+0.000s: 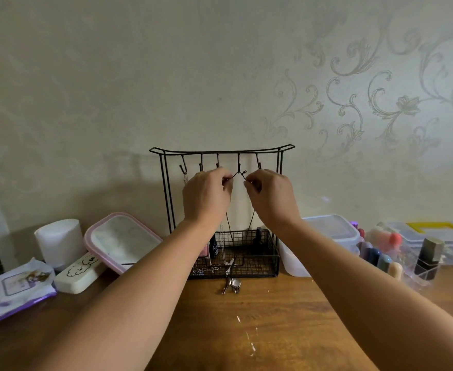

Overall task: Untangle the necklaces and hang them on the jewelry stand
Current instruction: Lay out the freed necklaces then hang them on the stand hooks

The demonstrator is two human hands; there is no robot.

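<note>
Our left hand [206,195] and right hand [271,196] each pinch, fingers together, one end of a dark necklace [237,174] draped over a hook on the stand [221,151] on the table [260,330].

Both hands are raised before the black wire jewelry stand [221,151]. The left hand [206,195] and right hand [272,195] each pinch a dark necklace cord [238,174], which peaks over a hook [238,165] between the fingertips (it seems to rest on it, though the thin cord blurs there). Below the fingers, two strands drop into the stand's mesh basket [272,259], and silver pendants [232,285] lie on the wooden table [246,330].
</note>
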